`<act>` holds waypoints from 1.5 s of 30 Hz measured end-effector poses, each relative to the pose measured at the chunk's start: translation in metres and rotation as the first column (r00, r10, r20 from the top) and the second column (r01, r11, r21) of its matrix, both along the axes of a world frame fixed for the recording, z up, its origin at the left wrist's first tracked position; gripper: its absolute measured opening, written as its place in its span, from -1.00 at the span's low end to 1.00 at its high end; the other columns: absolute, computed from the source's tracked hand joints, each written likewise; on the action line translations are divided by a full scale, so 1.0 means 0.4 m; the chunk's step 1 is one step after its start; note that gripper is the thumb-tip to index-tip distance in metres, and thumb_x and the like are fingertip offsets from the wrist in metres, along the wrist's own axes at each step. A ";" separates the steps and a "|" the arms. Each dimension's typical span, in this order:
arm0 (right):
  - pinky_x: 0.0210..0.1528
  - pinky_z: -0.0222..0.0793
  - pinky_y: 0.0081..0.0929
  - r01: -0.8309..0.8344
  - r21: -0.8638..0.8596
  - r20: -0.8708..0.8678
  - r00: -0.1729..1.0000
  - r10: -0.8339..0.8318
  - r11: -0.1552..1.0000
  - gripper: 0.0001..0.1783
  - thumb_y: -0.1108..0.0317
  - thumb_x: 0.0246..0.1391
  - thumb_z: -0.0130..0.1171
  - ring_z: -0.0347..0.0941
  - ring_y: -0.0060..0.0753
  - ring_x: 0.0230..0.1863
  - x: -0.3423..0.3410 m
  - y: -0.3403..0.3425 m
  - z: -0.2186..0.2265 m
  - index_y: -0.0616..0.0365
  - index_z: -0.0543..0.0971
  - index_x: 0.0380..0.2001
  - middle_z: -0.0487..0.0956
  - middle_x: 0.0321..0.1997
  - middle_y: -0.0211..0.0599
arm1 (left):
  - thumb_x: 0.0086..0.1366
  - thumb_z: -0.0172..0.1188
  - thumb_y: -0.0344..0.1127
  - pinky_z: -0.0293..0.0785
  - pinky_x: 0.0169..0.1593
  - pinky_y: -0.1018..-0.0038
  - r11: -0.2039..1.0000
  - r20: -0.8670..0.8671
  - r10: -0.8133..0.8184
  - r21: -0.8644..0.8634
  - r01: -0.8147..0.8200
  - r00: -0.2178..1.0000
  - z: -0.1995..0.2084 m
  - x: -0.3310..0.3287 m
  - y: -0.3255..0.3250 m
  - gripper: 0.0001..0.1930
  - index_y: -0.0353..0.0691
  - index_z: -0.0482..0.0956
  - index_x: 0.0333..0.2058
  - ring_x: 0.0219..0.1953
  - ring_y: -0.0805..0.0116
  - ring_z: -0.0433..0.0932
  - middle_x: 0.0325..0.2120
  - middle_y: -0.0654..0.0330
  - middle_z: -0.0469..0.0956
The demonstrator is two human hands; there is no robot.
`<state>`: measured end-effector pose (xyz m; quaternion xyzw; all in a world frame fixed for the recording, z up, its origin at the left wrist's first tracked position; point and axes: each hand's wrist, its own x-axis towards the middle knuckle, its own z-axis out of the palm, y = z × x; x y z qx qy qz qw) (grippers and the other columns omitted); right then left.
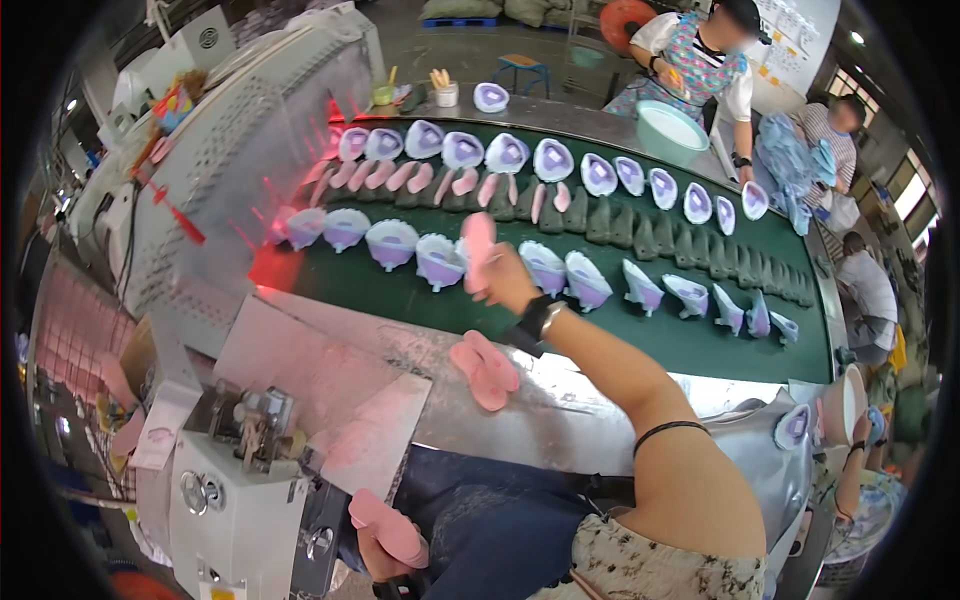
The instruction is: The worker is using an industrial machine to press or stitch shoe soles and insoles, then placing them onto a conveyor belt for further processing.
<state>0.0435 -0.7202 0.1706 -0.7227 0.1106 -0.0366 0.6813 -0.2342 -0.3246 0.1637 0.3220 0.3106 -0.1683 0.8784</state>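
My right hand (510, 280) reaches over the green conveyor belt (390, 295), its fingers closed on a pink shoe sole (479, 245). Low at the left, my left hand (374, 556) grips a stack of pink soles (392, 530) beside my body. More pink soles (485, 370) lie crossed on the metal ledge between me and the belt. On the belt, a middle row of dark shoe forms (600, 220) has pink soles (420, 178) set along its left part. White-and-purple shoe uppers (390, 243) stand in a row on the near side, with another row of uppers (505, 152) beyond.
A perforated machine housing (270, 110) glowing red stands at the belt's left end. A white machine (235, 510) sits near my left hand. Across the belt, a co-worker (690, 60) stands by a pale green basin (670, 132); other people sit at the right.
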 end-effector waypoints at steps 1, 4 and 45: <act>-0.71 0.37 -0.48 0.123 -0.015 -0.057 0.991 -0.124 0.992 -0.71 0.42 0.04 0.02 0.49 -0.37 -0.64 0.004 -0.157 -0.067 0.07 0.26 -0.15 0.52 -0.47 -0.24 | 0.09 0.05 -0.06 0.50 -0.45 0.31 0.999 0.011 -0.045 0.007 0.045 0.999 -0.018 0.009 0.001 -0.63 -0.26 0.43 -0.28 -0.54 0.15 0.53 -0.55 0.09 0.51; -0.52 0.49 -0.28 0.432 -0.394 -0.109 0.854 -0.509 0.811 -0.66 0.39 -0.13 0.16 0.59 -0.21 -0.44 -0.013 -0.430 -0.098 0.12 0.44 -0.20 0.58 -0.38 -0.13 | 0.14 0.06 -0.14 0.51 -0.36 0.33 0.999 0.019 -0.036 0.003 0.036 0.999 0.013 0.021 -0.018 -0.68 -0.23 0.42 -0.21 -0.44 0.20 0.55 -0.44 0.14 0.52; -0.26 0.42 -0.19 -0.279 -0.728 0.170 0.812 0.558 0.627 -0.61 0.18 -0.03 0.15 0.49 0.04 -0.31 -0.046 0.777 -0.052 0.25 0.49 -0.21 0.52 -0.35 0.04 | 0.21 -0.03 -0.04 0.49 -0.07 0.22 0.987 -0.090 0.146 -0.061 -0.151 0.985 0.039 -0.107 0.092 -0.52 -0.32 0.39 -0.06 -0.19 0.06 0.54 -0.28 0.05 0.53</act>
